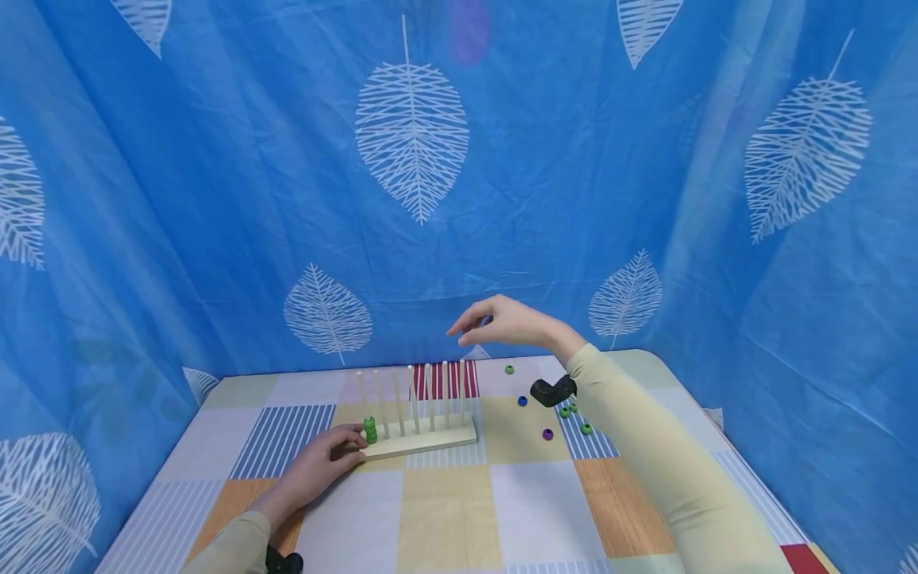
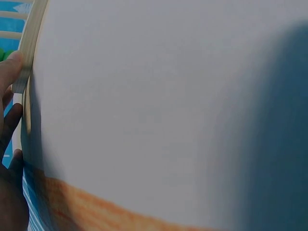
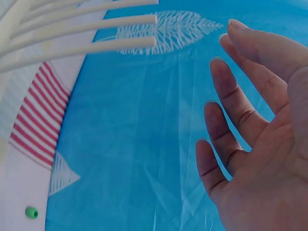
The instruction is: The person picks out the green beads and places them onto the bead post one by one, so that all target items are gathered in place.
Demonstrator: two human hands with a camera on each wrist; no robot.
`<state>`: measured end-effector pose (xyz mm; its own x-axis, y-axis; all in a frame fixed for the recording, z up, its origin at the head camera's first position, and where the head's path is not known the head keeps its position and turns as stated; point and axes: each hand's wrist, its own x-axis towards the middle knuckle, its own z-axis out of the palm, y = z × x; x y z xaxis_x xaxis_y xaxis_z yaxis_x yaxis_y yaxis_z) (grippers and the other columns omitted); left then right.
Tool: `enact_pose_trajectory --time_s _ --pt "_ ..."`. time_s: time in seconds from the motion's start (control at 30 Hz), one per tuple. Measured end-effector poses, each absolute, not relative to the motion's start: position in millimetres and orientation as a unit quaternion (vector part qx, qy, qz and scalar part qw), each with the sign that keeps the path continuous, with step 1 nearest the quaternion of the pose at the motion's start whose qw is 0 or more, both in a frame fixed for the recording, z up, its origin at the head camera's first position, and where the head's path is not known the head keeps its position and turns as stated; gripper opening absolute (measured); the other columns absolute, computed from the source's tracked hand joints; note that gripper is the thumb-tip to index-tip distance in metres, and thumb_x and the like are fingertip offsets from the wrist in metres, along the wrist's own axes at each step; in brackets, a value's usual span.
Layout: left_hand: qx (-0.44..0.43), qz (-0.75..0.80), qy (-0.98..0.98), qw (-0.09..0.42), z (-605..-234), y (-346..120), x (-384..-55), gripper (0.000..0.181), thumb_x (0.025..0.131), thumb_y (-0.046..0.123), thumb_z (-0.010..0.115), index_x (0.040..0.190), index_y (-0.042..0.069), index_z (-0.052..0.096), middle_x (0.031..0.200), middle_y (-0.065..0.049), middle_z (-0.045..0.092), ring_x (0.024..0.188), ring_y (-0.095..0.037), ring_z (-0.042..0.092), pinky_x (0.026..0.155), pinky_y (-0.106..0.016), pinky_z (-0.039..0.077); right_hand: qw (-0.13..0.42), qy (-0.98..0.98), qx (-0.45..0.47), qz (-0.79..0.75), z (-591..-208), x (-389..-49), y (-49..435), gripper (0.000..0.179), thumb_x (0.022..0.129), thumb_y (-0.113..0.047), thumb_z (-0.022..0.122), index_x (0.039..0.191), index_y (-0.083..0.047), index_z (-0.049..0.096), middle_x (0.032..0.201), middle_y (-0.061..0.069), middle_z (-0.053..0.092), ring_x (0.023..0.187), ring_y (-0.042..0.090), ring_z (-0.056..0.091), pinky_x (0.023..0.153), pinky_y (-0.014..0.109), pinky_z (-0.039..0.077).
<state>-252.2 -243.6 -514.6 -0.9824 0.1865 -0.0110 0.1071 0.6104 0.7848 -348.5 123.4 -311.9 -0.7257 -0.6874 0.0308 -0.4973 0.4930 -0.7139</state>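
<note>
A pale wooden peg rack [image 1: 430,437], a flat base with a row of several upright pegs, stands on the table. Green beads [image 1: 370,430] are stacked on its leftmost peg. My left hand [image 1: 326,460] grips the left end of the base between thumb and fingers, close to those beads. In the left wrist view the thumb [image 2: 10,67] lies against the base's edge [image 2: 30,45]. Raised above the right end of the rack, my right hand [image 1: 512,321] has loosely bent fingers. Its palm and fingers [image 3: 231,86] show nothing held, and the peg tips are apart from it.
Loose beads lie right of the rack: a blue bead [image 1: 522,401], a purple bead [image 1: 548,434], a green bead [image 1: 510,369] near the back edge, and several more green beads [image 1: 586,429]. A patchwork cloth [image 1: 445,510] covers the table. Blue leaf-printed curtains [image 1: 502,199] surround it.
</note>
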Motion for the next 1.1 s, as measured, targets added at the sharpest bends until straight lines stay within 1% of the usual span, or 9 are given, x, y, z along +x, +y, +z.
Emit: enact_pose_trajectory --time_s 0.2,0.4,0.57,0.77,0.83,0.97,1.1 --pt "0.084 0.432 0.897 0.044 -514 -245 -251 0.009 0.094 0.021 0.077 0.102 0.025 0.073 0.143 -0.009 0.059 0.139 -0.039 0.047 0.116 -0.061 0.033 0.130 0.857 -0.333 -0.372 -320 -343 143 0.022 0.096 -0.033 0.074 0.117 -0.026 0.078 0.117 -0.006 0.071 0.109 0.019 0.063 0.091 0.042 0.057" --pt "0.087 0.439 0.893 0.045 -513 -246 -250 0.009 0.094 0.021 0.076 0.102 0.024 0.073 0.143 -0.009 0.059 0.139 -0.038 0.047 0.116 -0.061 0.033 0.139 0.859 -0.310 -0.383 -335 -337 162 0.021 0.095 -0.029 0.075 0.116 -0.024 0.078 0.118 -0.002 0.069 0.107 0.022 0.063 0.087 0.041 0.057" --pt "0.084 0.432 0.897 0.040 -513 -245 -248 0.009 0.094 0.021 0.076 0.101 0.025 0.072 0.143 -0.008 0.059 0.138 -0.037 0.048 0.116 -0.061 0.033 0.141 0.867 -0.288 -0.382 -350 -331 176 0.023 0.094 -0.032 0.075 0.117 -0.026 0.077 0.119 -0.001 0.069 0.105 0.022 0.064 0.088 0.041 0.056" --pt "0.082 0.429 0.899 0.039 -513 -243 -248 0.009 0.094 0.021 0.076 0.101 0.026 0.072 0.143 -0.008 0.059 0.138 -0.038 0.048 0.115 -0.061 0.034 0.127 0.877 -0.274 -0.373 -368 -322 189 0.021 0.097 -0.033 0.073 0.117 -0.028 0.077 0.121 -0.005 0.069 0.113 0.019 0.061 0.094 0.044 0.051" --pt "0.081 0.430 0.898 0.038 -513 -243 -247 0.009 0.094 0.021 0.076 0.101 0.026 0.072 0.143 -0.008 0.059 0.137 -0.038 0.049 0.115 -0.061 0.034 0.129 0.880 -0.262 -0.375 -374 -318 195 0.021 0.097 -0.034 0.072 0.117 -0.028 0.076 0.122 -0.006 0.069 0.114 0.021 0.060 0.094 0.045 0.051" --pt "0.084 0.429 0.899 0.035 -514 -242 -248 0.009 0.094 0.022 0.077 0.101 0.026 0.072 0.142 -0.008 0.060 0.137 -0.038 0.049 0.114 -0.061 0.035 0.133 0.885 -0.234 -0.381 -386 -312 208 0.024 0.097 -0.037 0.072 0.118 -0.027 0.076 0.124 -0.004 0.068 0.114 0.026 0.059 0.091 0.045 0.052" --pt "0.087 0.428 0.899 0.033 -514 -243 -249 0.009 0.094 0.022 0.077 0.101 0.025 0.073 0.141 -0.008 0.060 0.136 -0.038 0.050 0.114 -0.061 0.036 0.121 0.892 -0.218 -0.378 -396 -307 221 0.023 0.096 -0.037 0.073 0.117 -0.026 0.076 0.123 -0.002 0.069 0.112 0.027 0.059 0.090 0.044 0.052"
